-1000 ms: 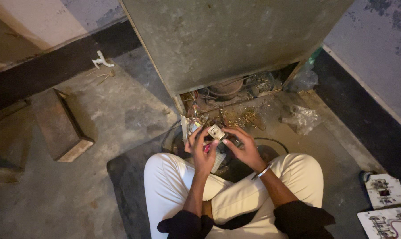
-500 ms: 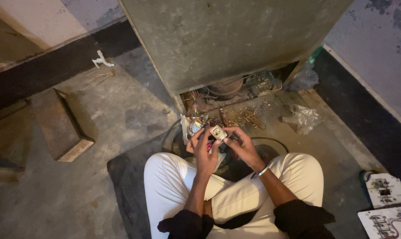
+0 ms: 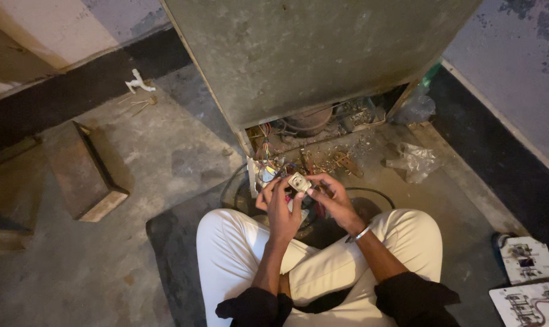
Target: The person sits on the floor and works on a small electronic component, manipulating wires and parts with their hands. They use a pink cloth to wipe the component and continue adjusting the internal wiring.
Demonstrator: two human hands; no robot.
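I sit cross-legged on the floor in white trousers before a large grey metal cabinet (image 3: pixel 311 54). Both hands meet above my lap and hold a small white boxy part (image 3: pixel 299 181) with a dark centre. My left hand (image 3: pixel 279 206) cups it from the left, thumb and fingers curled around it. On the other side my right hand (image 3: pixel 332 198), with a silver bracelet on its wrist, pinches its edge. Just beyond the hands, coloured wires (image 3: pixel 266 148) hang from the cabinet's open bottom, where a round dark compressor (image 3: pixel 311 120) sits.
A rusty wedge-shaped block (image 3: pixel 83 175) lies on the concrete at the left. A crumpled clear plastic bag (image 3: pixel 415 160) lies right of the cabinet. Two white circuit boards (image 3: pixel 529 278) rest at the lower right. Metal scraps (image 3: pixel 341 162) litter the floor by the cabinet.
The hands and the white part stay together in nearly the same place; the fingers shift slightly around the part.
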